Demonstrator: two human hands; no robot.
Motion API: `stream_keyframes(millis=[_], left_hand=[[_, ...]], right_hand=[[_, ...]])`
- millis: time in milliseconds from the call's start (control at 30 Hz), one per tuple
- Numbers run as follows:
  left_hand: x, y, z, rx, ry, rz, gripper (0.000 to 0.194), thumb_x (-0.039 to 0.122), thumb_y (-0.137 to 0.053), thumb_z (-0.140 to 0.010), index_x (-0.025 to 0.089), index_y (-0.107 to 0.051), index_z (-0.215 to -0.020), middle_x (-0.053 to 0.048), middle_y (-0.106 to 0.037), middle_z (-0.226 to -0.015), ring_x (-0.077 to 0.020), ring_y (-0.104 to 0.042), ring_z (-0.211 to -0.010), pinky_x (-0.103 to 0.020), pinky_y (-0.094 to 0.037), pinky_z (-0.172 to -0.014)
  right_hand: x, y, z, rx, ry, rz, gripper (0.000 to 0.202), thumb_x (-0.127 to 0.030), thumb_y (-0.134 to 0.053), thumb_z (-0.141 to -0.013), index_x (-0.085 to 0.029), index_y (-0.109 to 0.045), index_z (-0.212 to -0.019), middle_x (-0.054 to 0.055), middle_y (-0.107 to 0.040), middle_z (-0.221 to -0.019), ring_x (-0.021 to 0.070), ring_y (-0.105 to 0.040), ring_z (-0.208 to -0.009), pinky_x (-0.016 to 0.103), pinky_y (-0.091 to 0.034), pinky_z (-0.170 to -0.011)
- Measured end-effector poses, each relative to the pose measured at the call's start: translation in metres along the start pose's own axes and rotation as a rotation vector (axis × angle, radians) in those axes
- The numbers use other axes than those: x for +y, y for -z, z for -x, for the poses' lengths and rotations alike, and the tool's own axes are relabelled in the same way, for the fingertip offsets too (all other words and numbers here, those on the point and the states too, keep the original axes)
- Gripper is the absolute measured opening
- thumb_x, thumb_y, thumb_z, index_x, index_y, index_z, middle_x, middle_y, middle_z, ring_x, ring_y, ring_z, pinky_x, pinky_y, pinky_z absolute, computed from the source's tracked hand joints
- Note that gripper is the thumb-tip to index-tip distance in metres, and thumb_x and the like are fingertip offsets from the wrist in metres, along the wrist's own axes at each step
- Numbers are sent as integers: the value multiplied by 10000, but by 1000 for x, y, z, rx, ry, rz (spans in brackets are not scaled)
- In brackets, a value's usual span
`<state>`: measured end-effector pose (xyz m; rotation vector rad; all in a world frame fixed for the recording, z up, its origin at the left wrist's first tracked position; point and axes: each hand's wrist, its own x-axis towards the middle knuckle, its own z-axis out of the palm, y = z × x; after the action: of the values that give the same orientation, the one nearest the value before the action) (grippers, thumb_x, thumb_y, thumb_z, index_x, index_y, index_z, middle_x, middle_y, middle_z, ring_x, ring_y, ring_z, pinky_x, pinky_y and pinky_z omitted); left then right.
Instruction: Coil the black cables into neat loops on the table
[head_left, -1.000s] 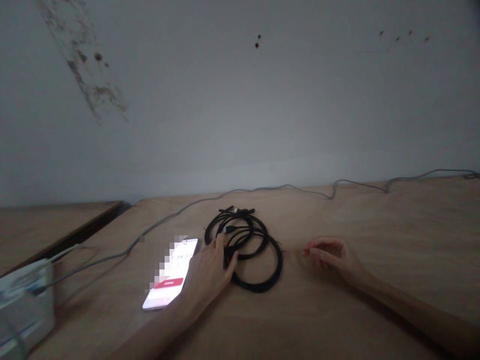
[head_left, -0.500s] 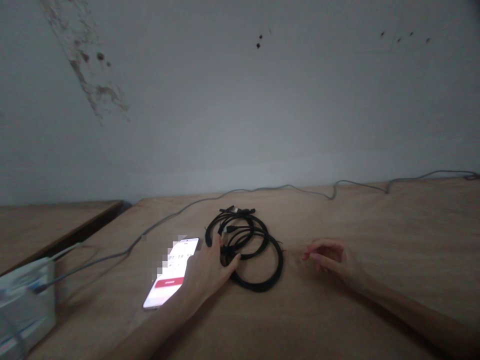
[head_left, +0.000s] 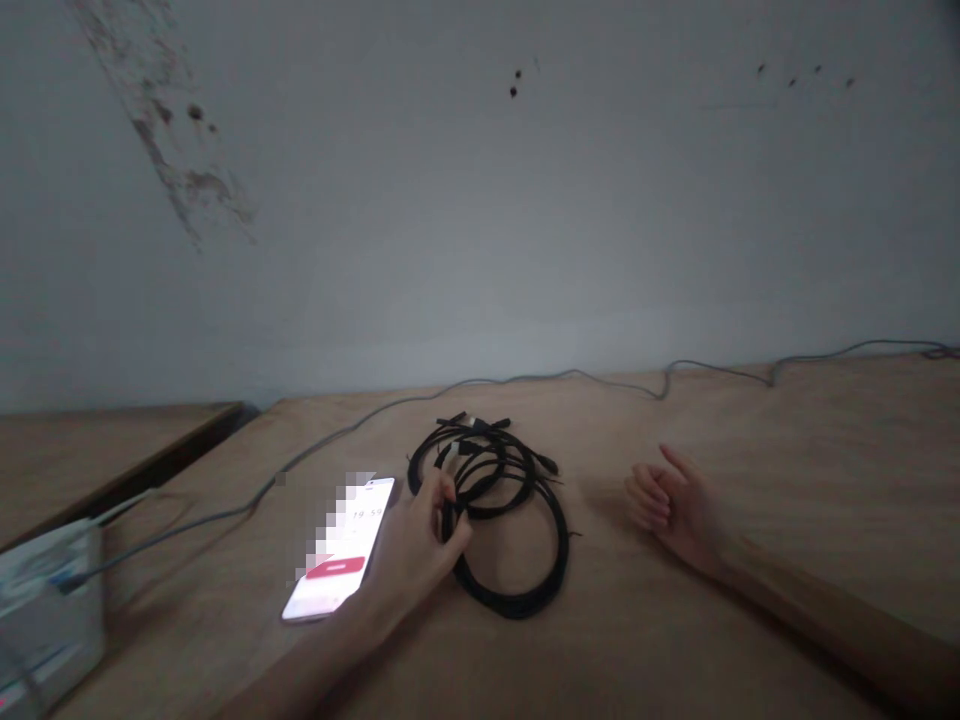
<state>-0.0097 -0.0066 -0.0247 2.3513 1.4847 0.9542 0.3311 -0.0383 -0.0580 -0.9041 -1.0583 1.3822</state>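
Note:
A bundle of coiled black cables (head_left: pixel 517 598) lies on a wooden table (head_left: pixel 675 650). My left hand (head_left: pixel 416 548) pinches the coils at their left side, thumb and fingers closed around the strands. A lit phone (head_left: pixel 337 565) lies flat just left of that hand, partly under it. My right hand (head_left: pixel 675 505) hovers to the right of the coils, apart from them, palm turned sideways with fingers loosely spread and holding nothing.
A long grey cable (head_left: pixel 525 378) runs along the table's far edge by the wall and down to a white box (head_left: pixel 45 610) at the left. A second wooden surface (head_left: pixel 90 450) sits further left, across a gap.
My left hand has closed on the black cables and the coils have shifted and spread slightly. My right hand has lifted off the table and turned, fingers opening.

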Motion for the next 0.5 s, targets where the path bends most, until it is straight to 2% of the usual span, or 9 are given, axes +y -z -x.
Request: stream_keyframes(millis=[100, 200, 333, 433, 500], left_hand=[[7, 2, 5, -18, -37, -4, 152, 316, -551, -831, 241, -479, -942, 76, -499, -622, -151, -528, -530, -250, -329, -528], [13, 3, 6, -67, -54, -47, 129, 306, -535, -829, 239, -489, -930, 61, -533, -632, -165, -551, -554, -262, -349, -550], [13, 0, 7, -223, -139, -113, 92, 317, -532, -861, 236, -491, -874, 34, -595, -665, -185, -590, -607, -276, -355, -579], [12, -2, 9, -340, -198, -110, 146, 362, -518, -917, 232, -505, -851, 45, -565, -603, -176, -567, -565, -274, -327, -560], [11, -2, 11, -378, -225, -91, 190, 395, -511, -944, 230, -517, -850, 54, -540, -573, -168, -548, -544, -272, -317, -556]], right_hand=[[3, 5, 0, -53, -21, -150, 602, -661, -354, -950, -249, -254, -522, -68, -181, -492, 116, -140, -427, 265, -219, -400], [6, 9, -1, -51, -37, -202, 611, -670, -354, -953, -249, -246, -523, -67, -182, -498, 119, -125, -435, 260, -211, -392], [6, 9, -1, -4, -29, -219, 616, -677, -359, -951, -246, -235, -529, -64, -183, -506, 124, -124, -452, 263, -234, -410], [2, 5, 1, 7, -31, -266, 608, -643, -376, -957, -239, -237, -525, -57, -196, -508, 125, -132, -456, 262, -234, -419], [-1, 2, 1, 8, -38, -260, 611, -644, -393, -949, -240, -239, -517, -55, -201, -503, 124, -134, -455, 261, -229, -416]])
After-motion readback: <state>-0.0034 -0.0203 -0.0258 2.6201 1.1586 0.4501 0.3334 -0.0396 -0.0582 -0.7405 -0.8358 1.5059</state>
